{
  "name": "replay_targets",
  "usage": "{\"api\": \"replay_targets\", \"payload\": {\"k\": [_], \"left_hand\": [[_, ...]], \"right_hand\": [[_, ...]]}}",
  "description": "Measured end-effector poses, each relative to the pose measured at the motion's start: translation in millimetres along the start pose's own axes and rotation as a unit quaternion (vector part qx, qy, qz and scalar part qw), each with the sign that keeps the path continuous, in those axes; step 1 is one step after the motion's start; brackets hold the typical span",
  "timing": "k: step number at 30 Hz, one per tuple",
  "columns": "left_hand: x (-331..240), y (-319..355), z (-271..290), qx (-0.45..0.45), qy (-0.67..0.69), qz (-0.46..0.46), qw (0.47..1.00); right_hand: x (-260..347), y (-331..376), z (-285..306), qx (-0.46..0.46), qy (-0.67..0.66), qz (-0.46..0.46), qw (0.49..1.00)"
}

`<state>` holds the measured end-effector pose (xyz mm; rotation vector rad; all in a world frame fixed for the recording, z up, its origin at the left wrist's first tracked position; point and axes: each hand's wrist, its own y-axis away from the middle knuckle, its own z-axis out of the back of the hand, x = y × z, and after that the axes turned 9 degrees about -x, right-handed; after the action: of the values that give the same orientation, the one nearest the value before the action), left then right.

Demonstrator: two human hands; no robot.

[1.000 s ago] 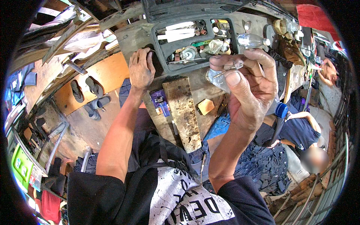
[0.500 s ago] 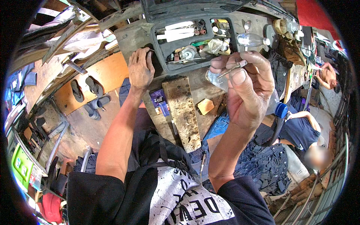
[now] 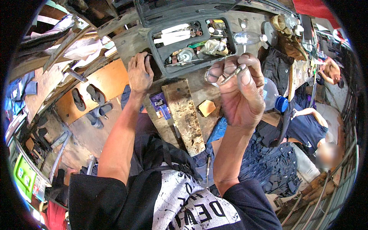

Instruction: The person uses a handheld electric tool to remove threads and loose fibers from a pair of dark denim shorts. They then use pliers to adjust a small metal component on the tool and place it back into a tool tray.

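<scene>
In the raised fingers of my right hand (image 3: 245, 92) is a short, thin metal rod (image 3: 232, 75), pinched between thumb and fingertips and tilted. Its exact kind is too small to make out. My left hand (image 3: 140, 73) lies palm down on the bench, fingers stretched, close to the left side of an open dark toolbox (image 3: 163, 69). White sticks (image 3: 175, 36), a round metal disc (image 3: 185, 55) and a crumpled clear bag (image 3: 211, 46) lie in the box among small parts.
A stained wooden board (image 3: 184, 115), a purple packet (image 3: 160, 106) and a yellow block (image 3: 207, 108) lie on the bench nearer me. A clear bottle (image 3: 247, 37) lies beyond; a blue-capped bottle (image 3: 281, 103) is at right. Dark scraps (image 3: 268, 165) are piled below; two people (image 3: 306, 126) sit right.
My right hand has moved slightly left, still pinching the metal rod, which is now tilted differently. The whole view has shifted a little; my left hand stays on the bench.
</scene>
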<state>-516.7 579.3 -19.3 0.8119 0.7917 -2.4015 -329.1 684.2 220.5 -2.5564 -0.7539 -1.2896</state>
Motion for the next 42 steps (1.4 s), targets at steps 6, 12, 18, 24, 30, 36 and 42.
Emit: {"api": "replay_targets", "payload": {"k": [6, 12, 18, 24, 30, 36, 42], "left_hand": [[0, 0, 0, 0.014, -0.005, 0.005, 1.0], [2, 0, -1, -0.003, -0.008, -0.005, 1.0], [5, 4, -4, -0.018, -0.022, -0.028, 0.999], [3, 4, -1, -0.006, -0.015, -0.015, 1.0], [4, 3, -2, -0.003, -0.006, -0.007, 1.0], [2, 4, -1, 0.0, -0.009, -0.023, 1.0], [2, 3, -1, -0.009, 0.001, -0.005, 1.0]], "right_hand": [[7, 10, -12, -0.04, -0.034, -0.012, 0.999], [11, 19, -25, -0.069, -0.108, -0.013, 0.992], [21, 31, -39, -0.135, 0.025, 0.002, 0.991], [52, -32, -42, -0.226, 0.497, 0.189, 0.816], [33, -116, -49, -0.003, 0.628, 0.287, 0.724], [-18, -150, -37, -0.026, 0.753, 0.149, 0.641], [-18, -69, -9, -0.056, 0.691, 0.225, 0.684]]}}
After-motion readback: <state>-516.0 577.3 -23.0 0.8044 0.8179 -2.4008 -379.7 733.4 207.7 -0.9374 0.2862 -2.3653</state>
